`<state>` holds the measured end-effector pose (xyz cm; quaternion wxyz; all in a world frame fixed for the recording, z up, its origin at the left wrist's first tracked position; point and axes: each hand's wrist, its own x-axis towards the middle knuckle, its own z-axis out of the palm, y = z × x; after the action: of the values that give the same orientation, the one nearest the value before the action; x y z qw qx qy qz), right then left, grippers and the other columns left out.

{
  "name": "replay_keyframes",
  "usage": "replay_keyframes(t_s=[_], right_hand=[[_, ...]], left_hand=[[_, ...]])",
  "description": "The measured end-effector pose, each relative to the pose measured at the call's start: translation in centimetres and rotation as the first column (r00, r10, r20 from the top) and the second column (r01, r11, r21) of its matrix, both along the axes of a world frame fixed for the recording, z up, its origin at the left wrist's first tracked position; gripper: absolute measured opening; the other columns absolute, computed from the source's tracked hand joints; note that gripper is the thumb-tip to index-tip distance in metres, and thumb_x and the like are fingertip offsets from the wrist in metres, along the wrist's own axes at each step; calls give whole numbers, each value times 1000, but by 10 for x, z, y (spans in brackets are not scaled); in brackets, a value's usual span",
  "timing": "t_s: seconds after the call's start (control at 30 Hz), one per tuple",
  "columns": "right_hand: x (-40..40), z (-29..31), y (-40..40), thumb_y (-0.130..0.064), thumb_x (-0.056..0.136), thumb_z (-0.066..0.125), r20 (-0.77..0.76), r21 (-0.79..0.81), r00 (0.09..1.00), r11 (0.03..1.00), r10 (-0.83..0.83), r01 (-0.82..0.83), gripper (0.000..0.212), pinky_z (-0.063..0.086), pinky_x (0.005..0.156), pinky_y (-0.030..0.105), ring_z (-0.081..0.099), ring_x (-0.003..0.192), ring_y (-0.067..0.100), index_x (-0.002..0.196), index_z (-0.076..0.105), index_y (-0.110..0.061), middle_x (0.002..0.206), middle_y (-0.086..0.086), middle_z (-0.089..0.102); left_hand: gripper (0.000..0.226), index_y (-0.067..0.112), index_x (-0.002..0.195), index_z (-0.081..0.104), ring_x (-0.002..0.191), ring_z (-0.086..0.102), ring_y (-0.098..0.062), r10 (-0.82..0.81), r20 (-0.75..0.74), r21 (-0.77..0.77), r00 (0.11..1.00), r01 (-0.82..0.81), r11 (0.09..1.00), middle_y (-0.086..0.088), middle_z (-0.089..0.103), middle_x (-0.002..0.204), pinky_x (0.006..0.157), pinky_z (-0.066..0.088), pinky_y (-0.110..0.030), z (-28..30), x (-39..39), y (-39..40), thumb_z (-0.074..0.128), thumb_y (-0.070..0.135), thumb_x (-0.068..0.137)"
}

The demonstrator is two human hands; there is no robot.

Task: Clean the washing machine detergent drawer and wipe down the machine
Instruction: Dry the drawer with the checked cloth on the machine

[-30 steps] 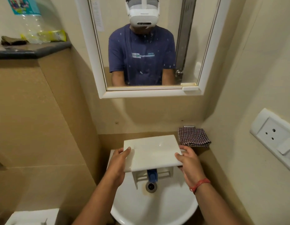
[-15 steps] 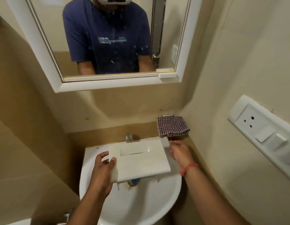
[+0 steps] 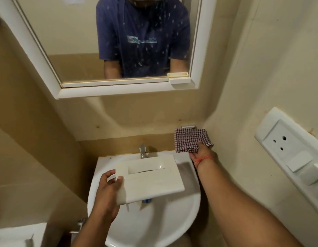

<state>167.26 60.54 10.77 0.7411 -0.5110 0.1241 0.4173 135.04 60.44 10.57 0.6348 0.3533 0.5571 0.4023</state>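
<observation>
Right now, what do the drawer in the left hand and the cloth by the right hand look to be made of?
Drawer: looks like rigid moulded plastic, off-white, smooth with a dull sheen; straight edges and a recessed handle slot. Cloth: woven fabric, probably cotton, in a dark and white check; soft folds and a frayed edge.

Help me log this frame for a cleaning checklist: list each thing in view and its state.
detergent drawer: held over the basin, front panel up
left hand: grips the drawer's left edge
right hand: on the cloth's lower edge, grip unclear
checked cloth: hanging folded on the wall holder
tap: no water seen running
sink: no pooled water visible
</observation>
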Motion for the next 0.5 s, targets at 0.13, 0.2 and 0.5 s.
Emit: replay_keyframes(t_s=[0.13, 0.2, 0.5], right_hand=[[-18, 8, -5, 2, 89, 55, 304, -56, 939, 981, -162, 188, 34, 62, 72, 41, 69, 94, 38, 123, 58, 4, 115, 23, 66], [-28, 12, -9, 0, 84, 57, 378, 11, 904, 977, -202, 214, 36, 60, 77, 52, 69, 98, 39, 120, 57, 0, 113, 23, 67], [-83, 49, -39, -9, 88, 65, 879, -86, 474, 995, 54, 47, 23, 53, 88, 38, 61, 92, 18, 110, 60, -12, 104, 4, 64]], left_hand=[[28, 27, 118, 55, 96, 62, -32, 27, 16, 16, 1000, -27, 1000, -14, 64, 115, 77, 53, -47, 1, -8, 0, 57, 9, 97], [27, 26, 118, 55, 94, 62, -32, 38, 33, 26, 999, -39, 999, -16, 64, 115, 76, 52, -46, 3, -11, 1, 57, 8, 98], [27, 23, 119, 53, 93, 64, -28, 38, 92, 75, 995, -45, 996, -8, 66, 110, 75, 56, -43, 26, -34, 2, 56, 8, 97]])
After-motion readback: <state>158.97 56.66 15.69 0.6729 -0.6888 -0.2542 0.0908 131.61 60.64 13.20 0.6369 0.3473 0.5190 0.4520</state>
